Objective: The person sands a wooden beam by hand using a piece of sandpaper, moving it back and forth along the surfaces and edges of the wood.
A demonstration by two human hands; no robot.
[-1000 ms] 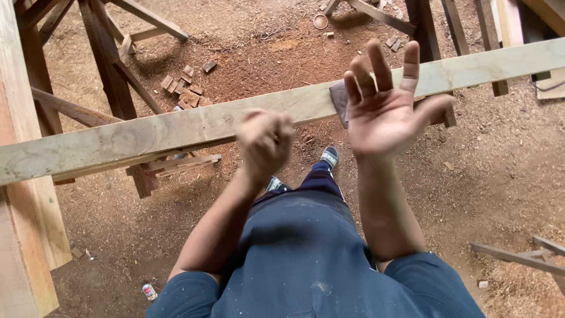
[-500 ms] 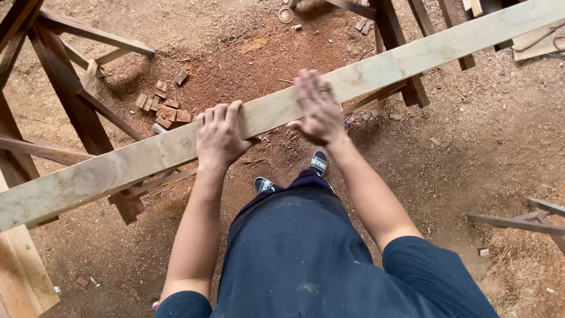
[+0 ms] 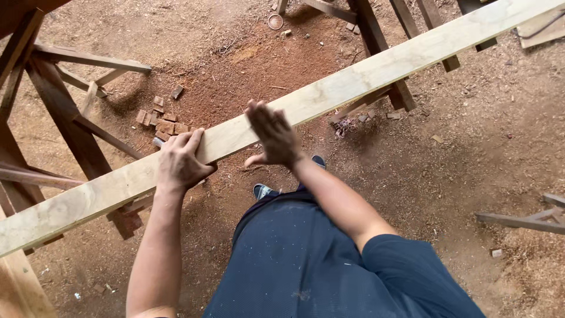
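The person wears a dark navy short-sleeved shirt (image 3: 329,265) flecked with pale dust, dark trousers, and dark shoes (image 3: 263,190) with light trim; both forearms are bare.

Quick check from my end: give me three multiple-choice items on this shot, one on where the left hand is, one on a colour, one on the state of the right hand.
1. Where is the left hand?
A. On the near edge of the long plank
B. On the dirt floor
C. On the dark trestle

2. What colour is the long plank?
A. Dark red
B. Pale yellowish
C. Blue

3. How is the right hand?
A. Closed in a fist below the plank
B. Holding a hammer
C. Open and flat, fingers reaching over the plank

Answers:
1 A, its fingers curl over the plank's near edge.
2 B, the wood is light against the reddish sawdust floor.
3 C, the palm lies spread, with no tool in it.
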